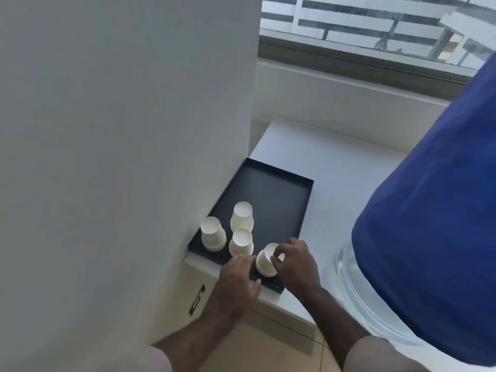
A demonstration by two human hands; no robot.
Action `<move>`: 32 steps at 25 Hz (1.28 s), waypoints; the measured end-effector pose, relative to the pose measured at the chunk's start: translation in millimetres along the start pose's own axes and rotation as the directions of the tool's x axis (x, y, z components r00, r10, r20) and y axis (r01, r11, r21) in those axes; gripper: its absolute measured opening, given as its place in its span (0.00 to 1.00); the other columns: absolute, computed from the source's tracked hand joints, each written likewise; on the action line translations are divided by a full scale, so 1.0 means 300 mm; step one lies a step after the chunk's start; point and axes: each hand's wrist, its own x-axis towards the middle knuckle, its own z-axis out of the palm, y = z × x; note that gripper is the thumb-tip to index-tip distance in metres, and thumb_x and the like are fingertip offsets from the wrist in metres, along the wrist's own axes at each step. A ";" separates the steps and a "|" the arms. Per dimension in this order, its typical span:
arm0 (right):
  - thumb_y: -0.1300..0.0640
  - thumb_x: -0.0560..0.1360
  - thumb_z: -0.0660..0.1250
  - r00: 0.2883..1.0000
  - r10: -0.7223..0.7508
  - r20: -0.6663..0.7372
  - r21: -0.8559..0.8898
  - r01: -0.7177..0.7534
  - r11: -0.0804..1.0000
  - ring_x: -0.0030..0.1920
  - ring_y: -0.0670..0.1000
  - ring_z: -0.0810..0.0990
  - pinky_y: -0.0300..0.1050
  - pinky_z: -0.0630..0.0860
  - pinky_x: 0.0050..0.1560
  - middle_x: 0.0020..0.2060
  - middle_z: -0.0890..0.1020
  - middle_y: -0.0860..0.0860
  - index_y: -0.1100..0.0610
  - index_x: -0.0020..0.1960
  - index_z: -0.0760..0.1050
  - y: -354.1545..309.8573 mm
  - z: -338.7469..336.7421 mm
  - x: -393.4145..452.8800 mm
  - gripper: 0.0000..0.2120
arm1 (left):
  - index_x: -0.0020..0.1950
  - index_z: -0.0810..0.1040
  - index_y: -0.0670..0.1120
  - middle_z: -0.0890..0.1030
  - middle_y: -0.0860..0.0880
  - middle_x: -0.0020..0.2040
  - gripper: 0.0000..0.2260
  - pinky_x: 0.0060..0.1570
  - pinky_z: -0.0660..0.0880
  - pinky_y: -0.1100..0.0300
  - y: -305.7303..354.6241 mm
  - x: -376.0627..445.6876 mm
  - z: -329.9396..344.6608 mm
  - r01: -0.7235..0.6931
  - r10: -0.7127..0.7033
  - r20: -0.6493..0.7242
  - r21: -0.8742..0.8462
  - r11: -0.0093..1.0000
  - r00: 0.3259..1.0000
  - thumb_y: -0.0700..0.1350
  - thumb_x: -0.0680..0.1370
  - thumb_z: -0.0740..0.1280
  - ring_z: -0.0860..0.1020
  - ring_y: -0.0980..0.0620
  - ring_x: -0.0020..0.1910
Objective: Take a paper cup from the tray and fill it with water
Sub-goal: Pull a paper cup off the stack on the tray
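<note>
Main risk: the right hand (294,257) pinches only the top of the nearest cup stack (265,261), fingers curled around the upturned base of the top cup, so pulling up could bring two nested cups together or drag the whole stack off the near edge of the black tray (281,194), since that stack sits right at the tray's front corner. Thin paper could also crush if squeezed hard. The left hand (237,275) lies flat on the tray's front rim, fingers spread and loose, gripping nothing, fingertips just beside the second stack (241,242); looks like it is bracing the tray, and if it slips the tray may slide on the white counter (330,167). Tipping the neighbour stack is possible too, as it stands close. The tray holds four stacks of white paper cups, all upside down, bunched in the near left part: one at the left edge (212,233), one further back (242,216), one in the middle, and the one being grasped, which tilts slightly; the rest of the tray is bare. Cup count per stack not clear. On the right, a big blue water bottle (429,224) is inverted on a white dispenser; tap not visible, water level cannot tell. No cup is filled yet.
</note>
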 end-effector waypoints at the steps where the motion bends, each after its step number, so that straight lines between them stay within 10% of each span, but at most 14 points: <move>1: 0.53 0.71 0.70 1.000 0.006 0.029 -0.025 -0.005 1.000 0.51 0.53 0.74 0.46 0.73 0.43 0.43 0.77 0.49 0.54 0.43 0.80 -0.001 0.013 0.012 0.05 | 0.65 0.74 0.48 0.81 0.50 0.59 0.25 0.61 0.73 0.53 -0.007 0.003 0.017 0.039 -0.039 0.016 -0.003 0.999 0.999 0.50 0.69 0.73 0.77 0.48 0.60; 6: 0.56 0.69 0.70 0.995 0.028 0.100 -0.049 -0.023 0.999 0.57 0.56 0.72 0.50 0.75 0.48 0.57 0.76 0.50 0.56 0.47 0.73 0.019 0.098 0.035 0.09 | 0.69 0.71 0.49 0.81 0.50 0.60 0.30 0.61 0.72 0.53 -0.024 0.047 0.046 0.190 -0.185 0.111 -0.040 0.981 0.976 0.50 0.69 0.76 0.77 0.47 0.60; 18: 0.48 0.66 0.73 0.995 0.088 0.051 0.172 -0.096 0.980 0.41 0.51 0.74 0.38 0.66 0.31 0.42 0.77 0.46 0.47 0.45 0.63 0.040 0.082 0.019 0.19 | 0.74 0.69 0.47 0.80 0.50 0.66 0.42 0.61 0.71 0.47 -0.016 0.097 0.159 0.306 -0.292 0.106 -0.160 0.939 0.951 0.54 0.62 0.80 0.78 0.46 0.65; 32: 0.53 0.70 0.72 0.964 0.113 -0.242 0.269 -0.046 0.962 0.53 0.50 0.75 0.46 0.74 0.51 0.56 0.77 0.50 0.53 0.65 0.68 0.006 -0.012 -0.032 0.27 | 0.75 0.67 0.47 0.74 0.51 0.72 0.42 0.65 0.67 0.48 -0.023 0.097 0.140 0.335 -0.316 0.158 -0.110 0.936 0.936 0.52 0.65 0.81 0.70 0.49 0.72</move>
